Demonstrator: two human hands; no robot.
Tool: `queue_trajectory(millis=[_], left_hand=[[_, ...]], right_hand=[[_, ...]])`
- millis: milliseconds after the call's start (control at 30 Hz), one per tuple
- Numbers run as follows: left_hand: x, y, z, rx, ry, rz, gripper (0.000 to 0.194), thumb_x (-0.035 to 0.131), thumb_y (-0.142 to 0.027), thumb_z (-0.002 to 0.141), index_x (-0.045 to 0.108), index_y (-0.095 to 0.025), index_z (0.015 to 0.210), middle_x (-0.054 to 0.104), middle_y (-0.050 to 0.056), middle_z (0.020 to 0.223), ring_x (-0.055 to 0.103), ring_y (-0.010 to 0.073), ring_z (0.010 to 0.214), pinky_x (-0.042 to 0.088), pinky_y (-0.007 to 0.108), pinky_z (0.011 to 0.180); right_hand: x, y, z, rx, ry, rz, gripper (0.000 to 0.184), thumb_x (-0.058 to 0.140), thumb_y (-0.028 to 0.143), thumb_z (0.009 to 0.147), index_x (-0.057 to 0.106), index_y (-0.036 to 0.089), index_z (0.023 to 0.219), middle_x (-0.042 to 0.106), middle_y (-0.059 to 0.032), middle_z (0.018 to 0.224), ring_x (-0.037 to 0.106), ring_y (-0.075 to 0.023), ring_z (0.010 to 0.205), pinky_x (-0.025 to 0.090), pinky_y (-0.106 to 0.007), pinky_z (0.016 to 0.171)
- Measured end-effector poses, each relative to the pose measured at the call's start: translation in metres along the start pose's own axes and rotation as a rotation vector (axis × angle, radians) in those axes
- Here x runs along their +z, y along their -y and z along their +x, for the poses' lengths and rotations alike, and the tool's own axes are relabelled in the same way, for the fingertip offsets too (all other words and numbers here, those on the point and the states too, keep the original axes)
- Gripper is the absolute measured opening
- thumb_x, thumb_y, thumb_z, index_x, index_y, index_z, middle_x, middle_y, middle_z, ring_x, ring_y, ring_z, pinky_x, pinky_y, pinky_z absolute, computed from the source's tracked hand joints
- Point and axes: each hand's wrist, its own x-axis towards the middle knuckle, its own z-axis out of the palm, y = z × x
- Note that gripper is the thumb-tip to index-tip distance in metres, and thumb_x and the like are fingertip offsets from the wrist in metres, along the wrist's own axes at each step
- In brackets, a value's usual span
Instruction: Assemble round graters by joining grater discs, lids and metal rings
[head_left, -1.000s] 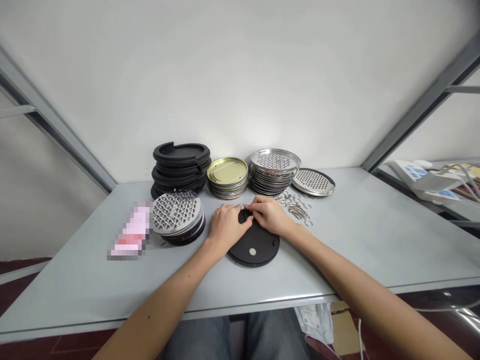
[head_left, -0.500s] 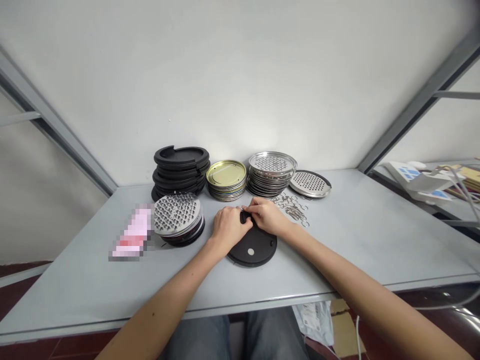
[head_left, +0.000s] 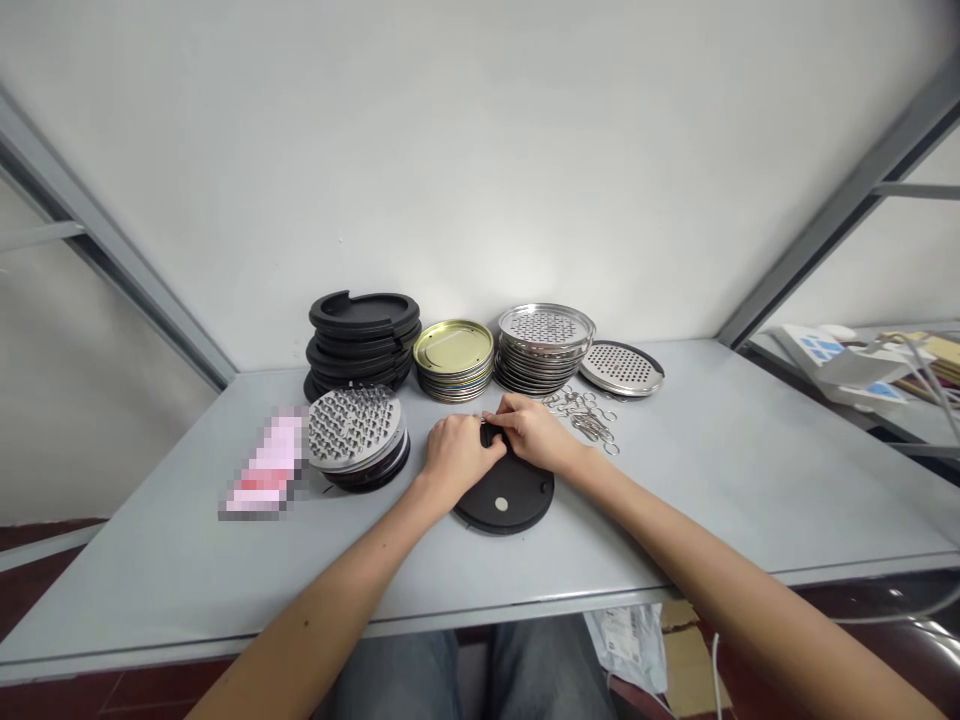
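Flat round black disc on grey worktop, both hands at its far edge. Right hand grip pinched together, contents hidden; left hand curled, grip unclear. Uneven finger pressure could skid the disc.

White wall, grey frame bars, pixelated pink item on the worktop, plastic bag beside cardboard below, white cable
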Motion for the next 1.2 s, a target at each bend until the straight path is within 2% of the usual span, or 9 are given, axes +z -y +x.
queue_trajectory(millis=[367, 733, 1200], left_hand=[[0.0028, -0.0005, 0.0012, 0.029, 0.003, 0.032, 0.034, 0.047, -0.040, 0.084, 0.071, -0.016, 0.089, 0.071, 0.015, 0.089, 0.066, 0.0278, 0.086, 0.047, 0.034, 0.074], [0.0069, 0.0003, 0.0054, 0.140, -0.001, -0.059, 0.024, 0.049, -0.026, 0.081, 0.068, -0.013, 0.088, 0.071, 0.012, 0.089, 0.066, 0.0234, 0.086, 0.047, 0.029, 0.075], [0.0040, 0.0017, 0.0031, 0.171, 0.018, -0.008, 0.026, 0.048, -0.028, 0.083, 0.068, -0.012, 0.090, 0.070, 0.014, 0.092, 0.065, 0.0244, 0.088, 0.049, 0.030, 0.079]], right_hand=[[0.0005, 0.0027, 0.0007, -0.002, -0.018, 0.016, 0.026, 0.048, 0.014, 0.089, 0.074, 0.014, 0.096, 0.056, -0.0075, 0.074, 0.051, -0.0162, 0.070, 0.040, -0.028, 0.062], [0.0035, 0.0026, -0.0023, 0.062, -0.042, 0.116, 0.035, 0.049, 0.002, 0.078, 0.074, 0.015, 0.100, 0.057, -0.0065, 0.073, 0.053, -0.0159, 0.069, 0.044, -0.027, 0.064], [0.0011, 0.0071, -0.0048, 0.147, 0.005, 0.068, 0.040, 0.048, 0.004, 0.077, 0.073, 0.018, 0.105, 0.054, -0.0053, 0.073, 0.053, -0.0163, 0.071, 0.042, -0.026, 0.064]])
